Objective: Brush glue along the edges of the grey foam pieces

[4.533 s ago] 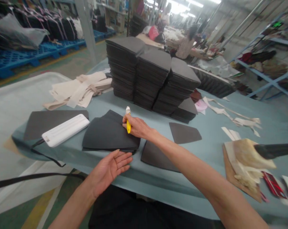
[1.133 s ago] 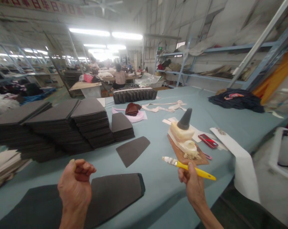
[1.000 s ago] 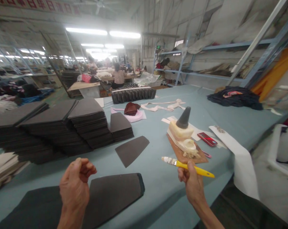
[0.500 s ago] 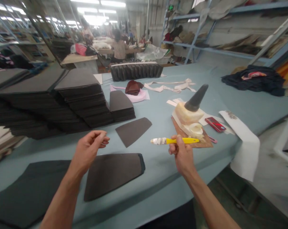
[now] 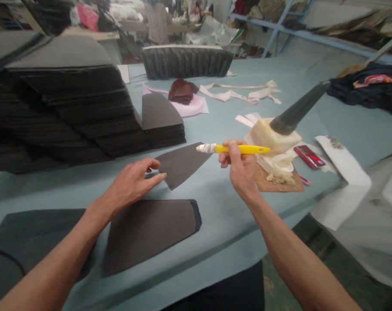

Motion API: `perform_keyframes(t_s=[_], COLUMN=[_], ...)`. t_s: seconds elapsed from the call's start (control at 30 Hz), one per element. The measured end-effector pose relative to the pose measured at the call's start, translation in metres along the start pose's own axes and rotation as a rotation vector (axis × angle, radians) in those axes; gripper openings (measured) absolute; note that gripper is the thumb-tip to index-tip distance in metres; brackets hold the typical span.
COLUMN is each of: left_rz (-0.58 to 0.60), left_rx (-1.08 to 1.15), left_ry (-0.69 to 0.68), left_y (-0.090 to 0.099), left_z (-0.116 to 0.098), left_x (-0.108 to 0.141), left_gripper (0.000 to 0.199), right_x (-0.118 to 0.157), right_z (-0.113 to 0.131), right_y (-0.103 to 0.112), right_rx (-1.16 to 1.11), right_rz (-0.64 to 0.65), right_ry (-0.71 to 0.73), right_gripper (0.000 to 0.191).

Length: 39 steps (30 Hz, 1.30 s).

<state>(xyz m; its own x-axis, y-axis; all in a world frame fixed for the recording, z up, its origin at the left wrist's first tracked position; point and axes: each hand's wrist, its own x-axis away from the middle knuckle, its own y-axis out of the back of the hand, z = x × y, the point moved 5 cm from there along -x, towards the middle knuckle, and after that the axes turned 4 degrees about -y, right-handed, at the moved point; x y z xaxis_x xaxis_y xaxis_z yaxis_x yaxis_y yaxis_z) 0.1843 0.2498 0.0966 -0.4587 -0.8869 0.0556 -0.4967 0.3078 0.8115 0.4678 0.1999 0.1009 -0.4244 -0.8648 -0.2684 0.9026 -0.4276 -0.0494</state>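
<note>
My right hand (image 5: 241,166) is closed around a yellow brush (image 5: 247,149) whose pale, coated bristles point left over the tip of a single dark panel (image 5: 183,166). At that panel's left end is my left hand (image 5: 139,177), thumb and fingers apart, holding nothing. Nearer to me lies a stack of dark panels (image 5: 153,233), partly behind my left forearm. To the right of the brush, a yellowish block (image 5: 275,138) with a dark cone (image 5: 297,110) stands by a brown board (image 5: 276,181) bearing pale residue.
Tall stacks of dark pieces (image 5: 69,108) fill the left. A smaller stack (image 5: 163,114), maroon cloth (image 5: 183,91) and pale strips (image 5: 244,93) lie farther back. A red phone (image 5: 309,156) and a white curved piece (image 5: 345,172) are at the right.
My left hand has moved right to the single panel and its fingers have spread. The brush has moved up and left over the panel's tip. The view has tilted down.
</note>
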Motion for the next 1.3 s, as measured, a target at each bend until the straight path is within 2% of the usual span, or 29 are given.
perform_keyframes(t_s=[0.1, 0.23, 0.33, 0.5, 0.63, 0.87, 1.0, 1.07, 1.13, 1.2, 1.3], left_rz=[0.049, 0.125, 0.132, 0.156, 0.187, 0.206, 0.234, 0.251, 0.259, 0.254, 0.238], left_rx=[-0.209, -0.414, -0.483, -0.482, -0.436, -0.33, -0.305, -0.28, -0.25, -0.216, -0.165], left_ry=[-0.077, -0.167, -0.172, -0.24, -0.313, -0.43, -0.44, -0.443, -0.444, -0.441, -0.436], left_y=[-0.02, -0.041, -0.047, -0.047, -0.045, -0.046, -0.049, -0.049, -0.048, -0.047, -0.046], left_z=[-0.013, -0.027, -0.027, -0.018, -0.014, -0.013, -0.009, -0.007, -0.004, -0.001, 0.002], left_x=[-0.012, -0.025, -0.03, -0.031, -0.029, -0.03, -0.031, -0.031, -0.03, -0.03, -0.03], left_gripper=[0.064, 0.061, 0.059, 0.059, 0.058, 0.056, 0.058, 0.06, 0.061, 0.061, 0.061], right_x=[-0.014, -0.034, -0.051, -0.064, -0.054, -0.027, -0.02, -0.017, -0.013, -0.011, -0.012], right_z=[-0.013, -0.038, -0.055, -0.077, -0.077, -0.065, -0.058, -0.049, -0.038, -0.031, -0.034], right_y=[-0.001, -0.008, -0.024, -0.052, -0.047, -0.01, 0.0, 0.003, 0.004, 0.003, 0.0], right_rx=[0.089, 0.336, 0.654, 0.995, 1.136, 1.236, 1.183, 1.048, 0.818, 0.546, 0.23], right_rz=[0.051, 0.212, 0.355, 0.596, 0.612, 0.523, 0.491, 0.435, 0.359, 0.275, 0.174], right_ry=[0.077, 0.218, 0.366, 0.437, 0.479, 0.477, 0.469, 0.488, 0.471, 0.382, 0.15], right_gripper=[0.049, 0.039, 0.033, 0.044, 0.045, 0.037, 0.034, 0.033, 0.035, 0.039, 0.049])
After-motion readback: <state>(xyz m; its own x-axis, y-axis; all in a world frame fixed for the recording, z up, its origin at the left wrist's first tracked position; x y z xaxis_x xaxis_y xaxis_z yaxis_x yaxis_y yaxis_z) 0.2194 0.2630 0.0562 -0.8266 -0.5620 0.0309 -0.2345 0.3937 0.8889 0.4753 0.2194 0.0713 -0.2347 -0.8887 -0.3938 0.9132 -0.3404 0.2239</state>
